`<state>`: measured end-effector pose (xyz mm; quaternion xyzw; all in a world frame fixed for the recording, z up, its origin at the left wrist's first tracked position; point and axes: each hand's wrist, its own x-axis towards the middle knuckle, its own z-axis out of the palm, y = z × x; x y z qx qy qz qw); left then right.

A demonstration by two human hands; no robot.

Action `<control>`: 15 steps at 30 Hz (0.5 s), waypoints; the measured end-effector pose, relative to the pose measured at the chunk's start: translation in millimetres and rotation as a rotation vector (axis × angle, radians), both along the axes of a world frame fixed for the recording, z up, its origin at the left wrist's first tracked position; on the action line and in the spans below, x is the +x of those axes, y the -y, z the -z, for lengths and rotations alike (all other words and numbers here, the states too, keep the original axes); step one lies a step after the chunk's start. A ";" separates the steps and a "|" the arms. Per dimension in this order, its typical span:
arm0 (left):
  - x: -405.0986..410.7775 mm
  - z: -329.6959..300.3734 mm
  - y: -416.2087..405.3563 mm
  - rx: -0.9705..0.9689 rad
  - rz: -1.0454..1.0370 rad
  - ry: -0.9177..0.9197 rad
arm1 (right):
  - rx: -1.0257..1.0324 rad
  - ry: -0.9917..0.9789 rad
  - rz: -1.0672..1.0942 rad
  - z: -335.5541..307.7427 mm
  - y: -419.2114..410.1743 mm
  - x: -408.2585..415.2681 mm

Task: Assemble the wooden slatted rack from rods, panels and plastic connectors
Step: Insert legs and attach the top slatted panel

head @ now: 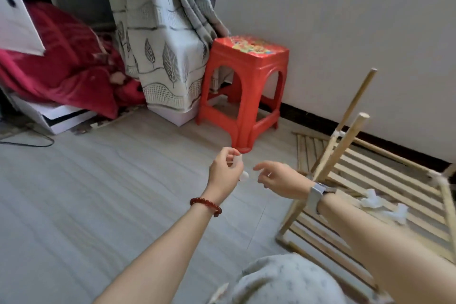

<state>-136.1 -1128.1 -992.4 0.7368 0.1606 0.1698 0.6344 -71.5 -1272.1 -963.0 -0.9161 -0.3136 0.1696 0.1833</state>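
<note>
Surrounding clutter: a red blanket (66, 66) spills from an open cupboard at ten o'clock, a leaf-print curtain (160, 39) hangs at eleven o'clock, and a red plastic stool (243, 96) stands at twelve o'clock, just beyond the hands.
Cable: a dark cable (27, 139) lies on the floor at nine o'clock.
Left hand: the left hand (225, 173), wearing a red bead bracelet (206, 206), is raised at mid-frame; its grip is pinched on a small white connector (244, 176), blurred.
Right hand: the right hand (278, 179), with a watch (318, 192) on the wrist, sits just right of the left; its grip is released, fingers loosely spread toward the connector, not touching it.
Rack: the part-built wooden slatted rack (385, 195) lies at three o'clock against the wall, two rods (345, 138) rising tilted from it, loose white connectors (385, 205) resting on its slats.
Open room: bare grey floor (98, 192) stretches from seven to nine o'clock; the wall closes off the far side from one to three o'clock.
</note>
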 end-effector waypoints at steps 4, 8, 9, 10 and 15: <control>26.5 -65.2 46.5 -0.167 0.090 0.127 | 0.408 0.152 0.109 -41.8 39.2 -2.8; 52.9 -116.5 98.5 -0.161 0.144 0.256 | 0.768 0.445 0.186 -77.1 79.2 0.5; 59.2 -126.5 111.5 -0.161 0.165 0.287 | 0.824 0.511 0.220 -82.9 89.8 3.4; 65.2 -135.6 123.7 -0.163 0.190 0.316 | 0.883 0.561 0.252 -88.4 100.1 6.4; 85.8 -150.2 159.2 -0.159 0.304 0.444 | 1.050 0.659 0.297 -109.5 133.5 22.2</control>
